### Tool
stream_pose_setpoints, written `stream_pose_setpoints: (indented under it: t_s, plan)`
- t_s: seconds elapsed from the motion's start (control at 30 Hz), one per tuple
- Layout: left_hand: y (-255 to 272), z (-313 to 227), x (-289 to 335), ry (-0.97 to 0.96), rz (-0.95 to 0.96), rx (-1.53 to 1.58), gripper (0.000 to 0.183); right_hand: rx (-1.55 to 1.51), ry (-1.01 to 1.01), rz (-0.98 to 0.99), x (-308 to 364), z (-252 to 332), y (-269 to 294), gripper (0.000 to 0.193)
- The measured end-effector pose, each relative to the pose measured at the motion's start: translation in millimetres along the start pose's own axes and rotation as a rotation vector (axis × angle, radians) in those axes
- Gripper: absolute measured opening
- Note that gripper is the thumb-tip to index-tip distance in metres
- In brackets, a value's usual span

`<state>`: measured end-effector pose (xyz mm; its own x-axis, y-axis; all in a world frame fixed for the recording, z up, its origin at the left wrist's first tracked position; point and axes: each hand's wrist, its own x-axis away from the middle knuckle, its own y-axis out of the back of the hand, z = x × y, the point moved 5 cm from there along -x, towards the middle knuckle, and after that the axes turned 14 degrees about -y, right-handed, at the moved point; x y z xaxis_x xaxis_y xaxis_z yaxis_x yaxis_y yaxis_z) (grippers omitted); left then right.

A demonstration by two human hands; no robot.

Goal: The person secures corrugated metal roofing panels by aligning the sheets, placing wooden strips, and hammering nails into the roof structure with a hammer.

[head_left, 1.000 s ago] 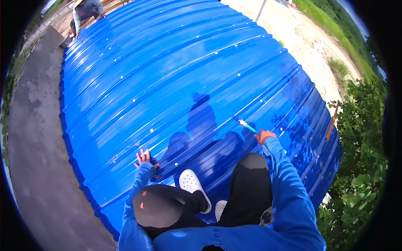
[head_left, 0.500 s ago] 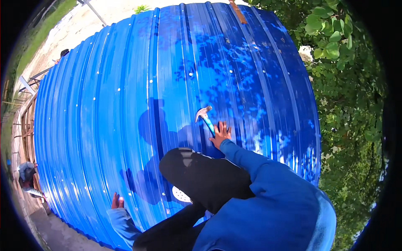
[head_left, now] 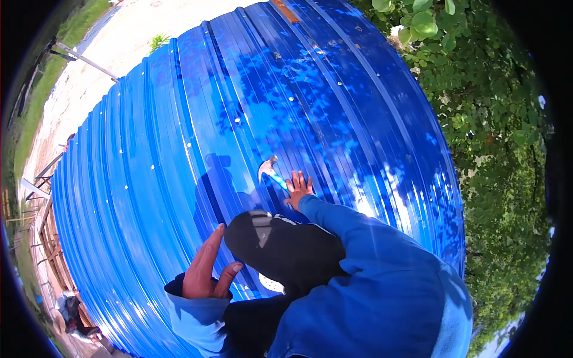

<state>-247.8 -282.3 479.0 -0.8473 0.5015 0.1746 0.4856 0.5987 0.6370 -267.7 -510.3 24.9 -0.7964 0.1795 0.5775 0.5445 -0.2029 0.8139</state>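
My right hand [head_left: 299,190] lies flat on a blue ribbed metal roof sheet [head_left: 173,197], fingers spread. Under its palm and thumb runs the blue handle of a claw hammer [head_left: 267,169], whose metal head points away from me on the sheet. The handle's end is hidden beneath the hand. Raised at the lower left, my left hand [head_left: 204,271] holds nothing; its fingers are stretched out, thumb apart, close to my bent knee in dark trousers [head_left: 280,244]. Part of a white perforated shoe [head_left: 271,283] shows below the knee.
Rows of screw heads [head_left: 237,120] dot the ribbed sheet. A brown strip [head_left: 285,11] lies at its far edge. Leafy branches [head_left: 495,149] border the right side. Another person [head_left: 74,316] is below at the lower left, near wooden framing [head_left: 51,238].
My left hand has risen from near the sheet at lower left toward my knee. My view has turned, so the sheet appears tilted. The right hand stays over the hammer handle.
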Motion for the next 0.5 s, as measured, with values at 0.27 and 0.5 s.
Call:
stream_pose_setpoints:
  t_s: [0.27,0.5]
  plan:
    - [-28,109,-38,0.085,-0.175,0.017,0.053,-0.037,0.049,-0.067,2,6,11,0.088]
    - [-79,178,-45,0.168,0.102,-0.022,0.053,-0.045,0.086,-0.129,2,6,2,0.085]
